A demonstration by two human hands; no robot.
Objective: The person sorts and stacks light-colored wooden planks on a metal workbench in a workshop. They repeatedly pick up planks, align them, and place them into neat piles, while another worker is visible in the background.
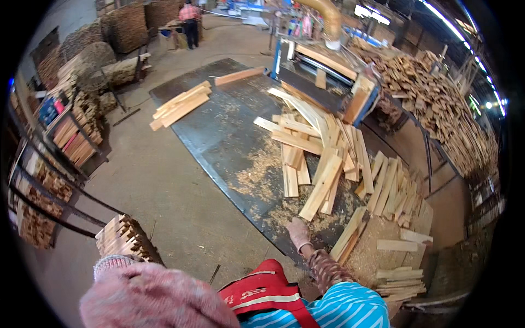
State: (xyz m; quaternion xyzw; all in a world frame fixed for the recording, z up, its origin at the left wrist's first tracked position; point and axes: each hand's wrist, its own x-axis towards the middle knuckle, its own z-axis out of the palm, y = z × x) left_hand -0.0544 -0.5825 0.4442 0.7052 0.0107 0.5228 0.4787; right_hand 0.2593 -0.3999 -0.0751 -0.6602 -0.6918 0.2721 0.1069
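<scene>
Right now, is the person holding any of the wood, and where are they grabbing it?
Nothing is held. The right hand, gloved, reaches toward the planks on the dark mat, touching none. The left hand is out of view; only a pink sleeve shows.

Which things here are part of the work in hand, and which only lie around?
In hand:
- right hand, gloved, reaching toward the boards
- scattered wooden boards on the dark floor plate
- sawdust

Lying about:
- small board stack
- scrap wood heap
- racks of wood pieces
- person far off
</scene>
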